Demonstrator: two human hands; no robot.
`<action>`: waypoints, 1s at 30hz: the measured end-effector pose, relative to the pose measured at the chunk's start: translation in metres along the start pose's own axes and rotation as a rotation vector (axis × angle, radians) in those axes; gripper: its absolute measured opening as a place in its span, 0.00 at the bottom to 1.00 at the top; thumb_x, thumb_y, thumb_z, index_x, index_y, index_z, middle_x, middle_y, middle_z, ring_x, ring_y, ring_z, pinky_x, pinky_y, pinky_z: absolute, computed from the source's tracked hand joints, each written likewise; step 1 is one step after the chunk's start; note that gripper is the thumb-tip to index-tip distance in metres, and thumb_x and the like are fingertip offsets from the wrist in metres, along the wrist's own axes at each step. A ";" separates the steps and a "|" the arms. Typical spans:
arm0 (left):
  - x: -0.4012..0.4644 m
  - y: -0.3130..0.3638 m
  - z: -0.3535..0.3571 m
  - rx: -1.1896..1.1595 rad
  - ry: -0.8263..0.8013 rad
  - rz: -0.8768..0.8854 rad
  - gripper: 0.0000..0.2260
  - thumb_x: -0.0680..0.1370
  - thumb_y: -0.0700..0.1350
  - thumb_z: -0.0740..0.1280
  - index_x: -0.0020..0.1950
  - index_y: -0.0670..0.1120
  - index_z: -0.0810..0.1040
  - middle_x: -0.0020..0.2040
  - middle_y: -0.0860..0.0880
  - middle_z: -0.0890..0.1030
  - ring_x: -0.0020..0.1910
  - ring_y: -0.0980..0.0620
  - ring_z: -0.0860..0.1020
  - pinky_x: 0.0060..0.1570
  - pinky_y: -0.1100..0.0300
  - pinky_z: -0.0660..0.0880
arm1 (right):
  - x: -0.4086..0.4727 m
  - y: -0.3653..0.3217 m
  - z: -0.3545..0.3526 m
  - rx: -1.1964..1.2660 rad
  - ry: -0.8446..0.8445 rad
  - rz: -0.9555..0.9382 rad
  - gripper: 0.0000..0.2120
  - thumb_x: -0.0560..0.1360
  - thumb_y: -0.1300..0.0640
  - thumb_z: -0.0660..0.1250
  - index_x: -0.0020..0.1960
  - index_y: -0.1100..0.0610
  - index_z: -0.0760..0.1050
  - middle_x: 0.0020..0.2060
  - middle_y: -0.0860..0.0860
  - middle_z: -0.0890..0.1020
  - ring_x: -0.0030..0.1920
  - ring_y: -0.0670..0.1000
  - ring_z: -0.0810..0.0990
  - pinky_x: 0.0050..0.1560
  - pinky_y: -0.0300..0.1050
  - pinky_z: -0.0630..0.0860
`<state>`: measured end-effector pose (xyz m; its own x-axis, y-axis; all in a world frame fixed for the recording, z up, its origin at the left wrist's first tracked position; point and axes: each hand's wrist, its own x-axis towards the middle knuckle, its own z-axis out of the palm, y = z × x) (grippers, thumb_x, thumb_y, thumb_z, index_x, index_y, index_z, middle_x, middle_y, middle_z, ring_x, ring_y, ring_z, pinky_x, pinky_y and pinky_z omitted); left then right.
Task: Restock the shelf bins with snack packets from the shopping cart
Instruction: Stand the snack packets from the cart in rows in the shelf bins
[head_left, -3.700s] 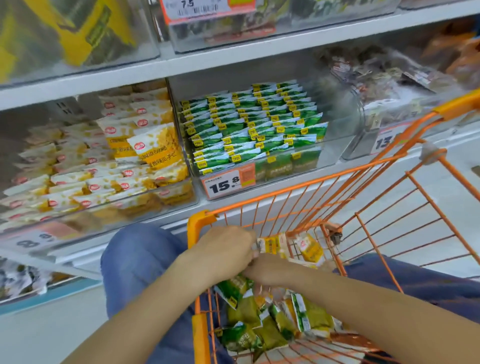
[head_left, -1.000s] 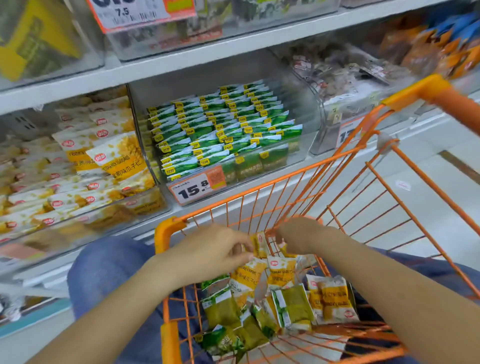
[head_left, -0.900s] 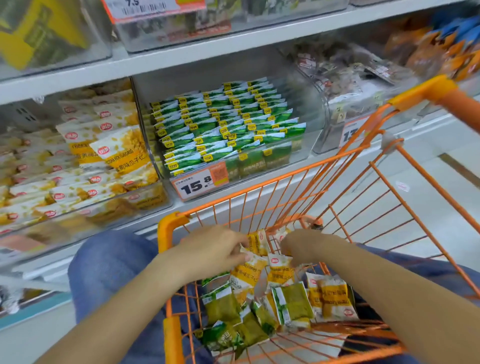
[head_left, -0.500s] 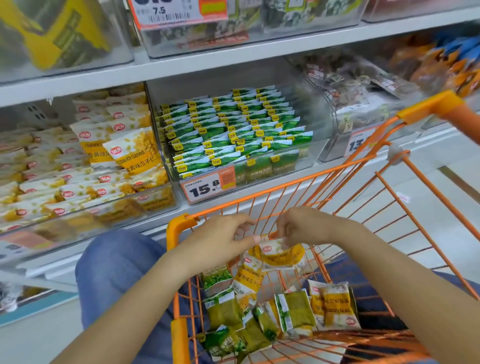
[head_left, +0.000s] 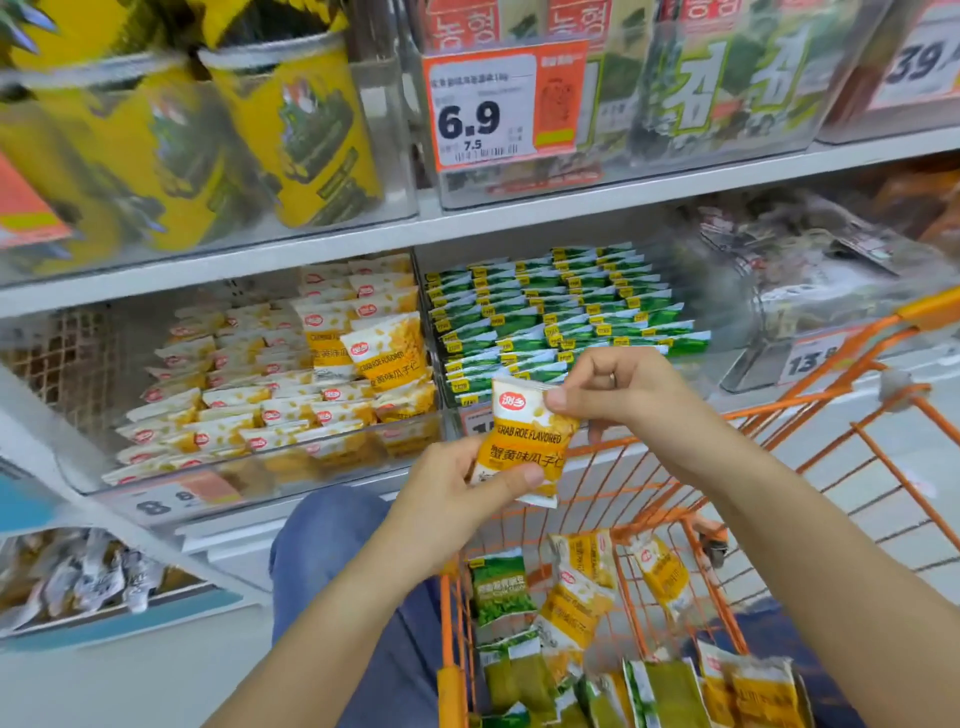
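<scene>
— So, where is the packet (head_left: 524, 441) right now?

— Up in front of the shelf, above the cart (head_left: 779, 415), held by both hands. It is yellow and white, printed "CRAB ROE FLAVORED", and stands nearly upright.

— How does each hand hold it?

— The left hand (head_left: 447, 499) grips the lower part, thumb pressed across the front near the bottom edge. The right hand (head_left: 618, 395) pinches the upper right corner, fingers curled, a ring on one finger.

— And the matching bin?

— Left of the packet — the yellow bin (head_left: 270, 457), clear-walled, packed with rows of the same yellow-and-white packets, one standing tall at the right side. Just beside it on the right sits the green bin (head_left: 727, 291), full of green packets in tidy rows; the held packet partly covers its front.

— What's in the cart?

— A loose heap (head_left: 587, 623) of yellow and green packets at the bottom, mixed together, some lying flat and some tilted.

— Anything above?

— A higher shelf with yellow tubs (head_left: 291, 130) and a price tag (head_left: 498, 109) reading 6.9. A knee (head_left: 332, 551) in blue denim shows below the left hand.
</scene>
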<state>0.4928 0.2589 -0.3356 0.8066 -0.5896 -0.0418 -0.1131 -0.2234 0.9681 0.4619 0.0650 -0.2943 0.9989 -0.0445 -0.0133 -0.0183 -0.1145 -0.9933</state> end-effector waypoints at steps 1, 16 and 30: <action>-0.002 0.001 -0.007 -0.009 0.023 0.002 0.09 0.72 0.52 0.72 0.50 0.52 0.83 0.47 0.55 0.85 0.49 0.57 0.82 0.52 0.57 0.76 | 0.004 -0.003 0.008 -0.029 -0.016 -0.021 0.09 0.65 0.53 0.73 0.34 0.58 0.76 0.29 0.52 0.81 0.30 0.47 0.76 0.32 0.39 0.73; 0.041 -0.032 -0.160 0.146 0.691 -0.080 0.11 0.73 0.43 0.74 0.53 0.43 0.78 0.48 0.46 0.81 0.47 0.50 0.81 0.39 0.66 0.75 | 0.046 0.051 0.056 -0.975 -0.116 -0.064 0.33 0.77 0.42 0.61 0.77 0.49 0.53 0.61 0.55 0.76 0.65 0.57 0.70 0.63 0.52 0.67; 0.067 -0.047 -0.146 0.424 0.686 -0.163 0.11 0.71 0.48 0.76 0.45 0.45 0.77 0.44 0.46 0.81 0.42 0.48 0.77 0.42 0.57 0.72 | 0.038 0.059 0.049 -0.902 -0.066 -0.193 0.26 0.78 0.47 0.63 0.74 0.48 0.61 0.70 0.49 0.68 0.72 0.50 0.61 0.69 0.44 0.59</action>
<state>0.6372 0.3433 -0.3475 0.9915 0.0506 0.1195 -0.0625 -0.6206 0.7816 0.5013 0.1055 -0.3592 0.9880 0.1094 0.1092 0.1503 -0.8449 -0.5133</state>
